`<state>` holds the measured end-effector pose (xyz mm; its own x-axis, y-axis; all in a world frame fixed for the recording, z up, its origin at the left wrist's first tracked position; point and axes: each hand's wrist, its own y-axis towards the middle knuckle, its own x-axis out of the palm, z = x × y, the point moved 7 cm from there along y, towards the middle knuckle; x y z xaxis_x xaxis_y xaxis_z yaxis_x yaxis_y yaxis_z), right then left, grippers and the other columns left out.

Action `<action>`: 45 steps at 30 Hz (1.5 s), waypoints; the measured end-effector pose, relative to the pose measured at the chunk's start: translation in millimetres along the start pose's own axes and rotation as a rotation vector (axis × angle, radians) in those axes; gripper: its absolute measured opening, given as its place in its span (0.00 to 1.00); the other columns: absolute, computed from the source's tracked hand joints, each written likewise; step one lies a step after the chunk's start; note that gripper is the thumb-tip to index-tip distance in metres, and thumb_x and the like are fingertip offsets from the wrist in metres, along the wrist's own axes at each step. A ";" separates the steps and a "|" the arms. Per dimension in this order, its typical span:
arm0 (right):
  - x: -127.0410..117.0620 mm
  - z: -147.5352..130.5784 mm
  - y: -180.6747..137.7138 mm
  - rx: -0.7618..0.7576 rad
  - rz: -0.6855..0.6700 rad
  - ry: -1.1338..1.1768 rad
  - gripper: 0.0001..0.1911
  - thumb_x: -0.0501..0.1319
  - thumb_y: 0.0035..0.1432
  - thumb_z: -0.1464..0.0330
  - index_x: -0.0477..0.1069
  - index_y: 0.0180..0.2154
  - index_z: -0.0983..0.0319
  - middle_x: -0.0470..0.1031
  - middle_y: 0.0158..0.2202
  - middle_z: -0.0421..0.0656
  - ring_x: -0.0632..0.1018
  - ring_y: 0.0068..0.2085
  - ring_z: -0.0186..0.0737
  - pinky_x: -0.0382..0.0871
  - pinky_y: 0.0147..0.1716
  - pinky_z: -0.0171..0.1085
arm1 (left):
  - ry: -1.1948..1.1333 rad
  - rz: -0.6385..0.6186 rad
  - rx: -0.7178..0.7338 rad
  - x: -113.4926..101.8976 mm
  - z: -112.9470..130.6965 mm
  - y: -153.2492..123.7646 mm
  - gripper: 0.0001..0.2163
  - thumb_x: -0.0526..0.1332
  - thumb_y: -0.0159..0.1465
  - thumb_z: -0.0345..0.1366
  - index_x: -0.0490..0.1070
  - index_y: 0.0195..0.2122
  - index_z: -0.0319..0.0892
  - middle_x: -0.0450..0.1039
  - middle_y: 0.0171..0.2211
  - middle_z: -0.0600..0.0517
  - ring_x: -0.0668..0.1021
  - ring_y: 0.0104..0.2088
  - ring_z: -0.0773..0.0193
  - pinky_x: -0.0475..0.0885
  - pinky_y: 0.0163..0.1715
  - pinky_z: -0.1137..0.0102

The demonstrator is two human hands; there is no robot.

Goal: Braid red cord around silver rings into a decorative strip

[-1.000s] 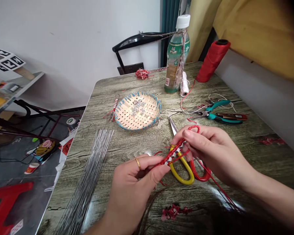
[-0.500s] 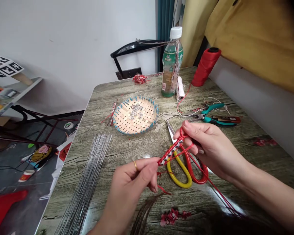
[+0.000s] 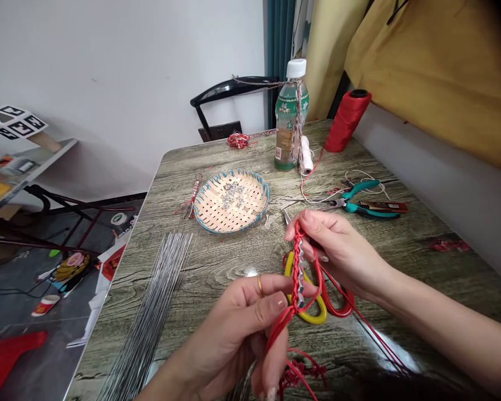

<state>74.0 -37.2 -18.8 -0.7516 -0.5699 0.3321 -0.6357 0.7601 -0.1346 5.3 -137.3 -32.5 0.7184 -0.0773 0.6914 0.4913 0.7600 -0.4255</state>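
Observation:
A red braided cord bracelet (image 3: 297,267) with silver-grey pieces along it stretches between my hands, nearly upright. My right hand (image 3: 328,236) pinches its upper end between thumb and fingers. At its lower end, my left hand (image 3: 250,317), with a ring on one finger, is closed round the cord, and loose red strands hang below it. Behind the bracelet lie scissors (image 3: 345,303) with one yellow and one red handle, partly hidden by my hands. Red cords run from beneath my right hand toward the table's front edge.
A woven basket (image 3: 206,214) holds small clear pieces. Thin metal wires (image 3: 154,301) lie at the left. Behind stand a bottle (image 3: 284,133), white thread (image 3: 306,155) and a red thread spool (image 3: 347,120). Green-handled pliers (image 3: 359,206) lie at the right. A black chair (image 3: 234,86) is beyond the table.
The bracelet has turned from a slant to nearly upright. My left hand has moved right and down, with loose strands now hanging from it; my right hand has shifted slightly left.

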 end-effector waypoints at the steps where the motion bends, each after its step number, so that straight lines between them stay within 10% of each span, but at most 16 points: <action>1: 0.9 0.6 0.3 0.002 -0.006 -0.001 0.16 0.52 0.60 0.60 0.71 0.28 0.63 0.58 0.15 0.33 0.54 0.17 0.24 0.44 0.17 0.29 | -0.010 -0.010 -0.003 0.7 -1.4 1.0 0.12 0.54 0.63 0.40 0.70 0.43 0.39 0.63 0.09 0.59 0.59 0.08 0.77 0.53 0.10 0.81; 8: 2.4 -6.7 1.5 -0.091 -0.018 -0.274 0.18 0.48 0.62 0.59 0.71 0.33 0.61 0.55 0.16 0.34 0.58 0.20 0.29 0.53 0.21 0.30 | -0.119 0.156 0.007 -3.6 -2.5 7.7 0.07 0.66 0.52 0.35 0.72 0.31 0.40 0.66 0.18 0.57 0.60 0.12 0.79 0.51 0.10 0.83; 13: -8.3 -39.7 -19.2 -0.397 0.286 -0.693 0.11 0.52 0.60 0.62 0.68 0.39 0.61 0.67 0.36 0.41 0.67 0.37 0.35 0.59 0.36 0.33 | 0.031 0.411 0.204 -16.2 19.9 0.9 0.07 0.68 0.48 0.30 0.73 0.29 0.38 0.63 0.20 0.59 0.56 0.16 0.81 0.52 0.13 0.84; 17: 9.8 -11.7 -29.8 -0.027 -0.021 -0.577 0.11 0.52 0.59 0.60 0.67 0.35 0.59 0.66 0.24 0.35 0.65 0.25 0.29 0.58 0.23 0.29 | 0.199 0.562 0.384 -21.3 38.4 -8.2 0.05 0.68 0.50 0.30 0.73 0.28 0.40 0.70 0.25 0.57 0.65 0.21 0.78 0.58 0.19 0.83; 31: 29.8 4.0 -37.4 0.125 -0.268 -0.411 0.10 0.59 0.56 0.65 0.72 0.28 0.64 0.71 0.22 0.37 0.69 0.23 0.25 0.64 0.23 0.23 | 0.144 0.439 0.235 -17.4 30.6 1.1 0.08 0.59 0.59 0.39 0.66 0.27 0.40 0.59 0.20 0.57 0.61 0.21 0.73 0.57 0.19 0.77; 40: 24.7 3.3 -35.9 0.164 -0.237 -0.441 0.19 0.50 0.61 0.60 0.71 0.27 0.65 0.71 0.23 0.39 0.69 0.22 0.26 0.63 0.21 0.26 | 0.173 0.593 0.433 -24.0 47.0 -10.5 0.06 0.64 0.54 0.35 0.71 0.30 0.40 0.66 0.27 0.55 0.65 0.25 0.73 0.62 0.21 0.79; 45: 1.7 -26.0 -33.3 -0.236 0.077 -0.801 0.08 0.55 0.59 0.67 0.71 0.33 0.62 0.71 0.29 0.40 0.71 0.28 0.30 0.64 0.27 0.30 | 0.228 0.689 0.568 -27.9 55.5 -20.9 0.05 0.66 0.52 0.35 0.72 0.29 0.42 0.68 0.27 0.57 0.65 0.25 0.74 0.63 0.20 0.81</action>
<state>98.5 -55.3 10.6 -0.7457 -0.4951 -0.4459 -0.5909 0.8006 0.0991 -52.3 -115.2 -10.4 0.8719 0.4301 0.2340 -0.3531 0.8834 -0.3080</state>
